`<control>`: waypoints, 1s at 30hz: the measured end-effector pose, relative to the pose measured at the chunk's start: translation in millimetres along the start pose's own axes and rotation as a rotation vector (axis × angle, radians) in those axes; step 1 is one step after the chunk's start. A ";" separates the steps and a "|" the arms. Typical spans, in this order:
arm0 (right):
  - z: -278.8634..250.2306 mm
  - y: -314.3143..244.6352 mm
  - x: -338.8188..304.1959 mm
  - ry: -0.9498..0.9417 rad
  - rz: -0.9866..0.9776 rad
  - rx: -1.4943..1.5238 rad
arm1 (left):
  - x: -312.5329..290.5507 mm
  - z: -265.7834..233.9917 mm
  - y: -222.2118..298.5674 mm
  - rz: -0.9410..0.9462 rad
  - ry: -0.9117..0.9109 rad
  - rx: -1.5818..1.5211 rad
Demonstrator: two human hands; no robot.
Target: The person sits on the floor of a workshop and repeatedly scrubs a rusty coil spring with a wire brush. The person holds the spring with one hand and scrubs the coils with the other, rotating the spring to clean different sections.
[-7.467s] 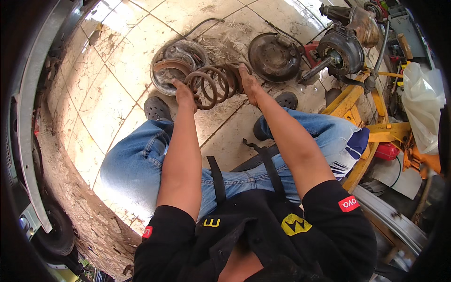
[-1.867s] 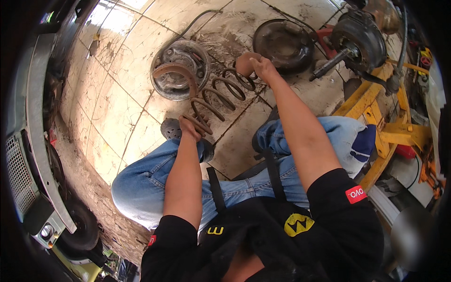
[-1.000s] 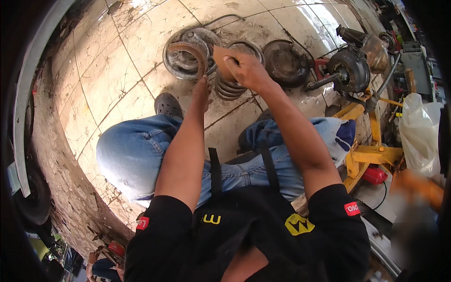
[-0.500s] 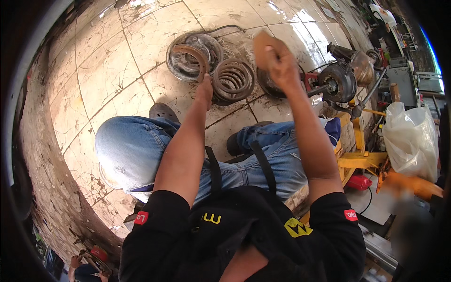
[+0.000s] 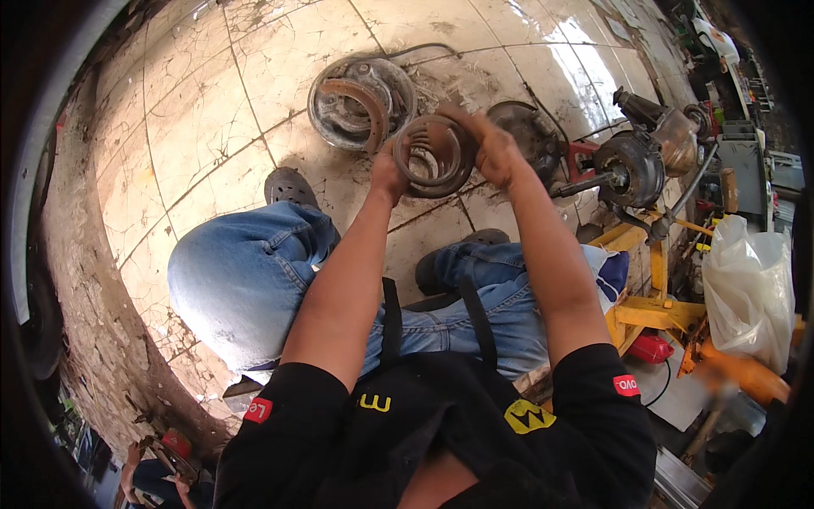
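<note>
Right hand back at the spring

Raised clear a moment ago, it now joins our left hand there. The left grip closes on the spring's left side; for the right, blurred, we cannot tell. The spring is well in from the left edge of the floor.

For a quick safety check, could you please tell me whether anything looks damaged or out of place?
The pale tiled floor has dark, crack-like streaks marring its surface; the coil spring looks brown, possibly rusted.
</note>
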State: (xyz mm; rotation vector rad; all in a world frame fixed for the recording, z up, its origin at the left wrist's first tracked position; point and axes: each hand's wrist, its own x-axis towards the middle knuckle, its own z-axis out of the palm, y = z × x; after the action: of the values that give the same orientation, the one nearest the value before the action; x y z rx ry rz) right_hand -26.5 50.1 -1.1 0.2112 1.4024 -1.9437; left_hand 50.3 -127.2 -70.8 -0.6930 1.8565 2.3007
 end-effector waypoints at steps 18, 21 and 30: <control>-18.1 1.8 -7.4 0.308 0.224 -0.368 | 29.2 0.0 0.6 -0.101 -0.073 -0.028; -30.9 -19.7 0.2 0.257 -0.203 -0.526 | 19.2 7.6 6.3 -0.077 -0.068 -0.088; 60.3 -2.7 8.0 0.107 -0.558 -1.633 | 25.1 -2.7 -12.4 -0.080 -0.130 0.052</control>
State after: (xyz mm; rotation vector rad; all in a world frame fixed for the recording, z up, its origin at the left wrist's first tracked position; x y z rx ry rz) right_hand -17.8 -6.1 20.6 -0.9063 2.7837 -0.5462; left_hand 33.2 -131.6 -92.6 -0.5843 1.7916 2.1841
